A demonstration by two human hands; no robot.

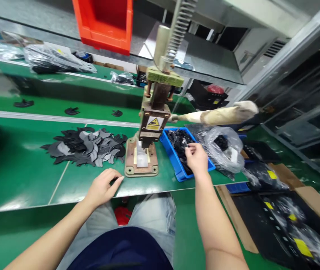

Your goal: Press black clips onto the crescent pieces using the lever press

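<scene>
Right hand [198, 157]: fingers narrowed over parts [178, 144], hold unclear | left hand [103, 187]: empty, curled at table's [44, 180] front edge | parts: in bin [173, 157] near front edge; likely light, stiff; pinch by ends

Factory workshop: hand press [153, 122], blue parts bin [172, 152]

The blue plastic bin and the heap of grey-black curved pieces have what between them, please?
In the head view, a metal press with a brown base stands between them.
</scene>
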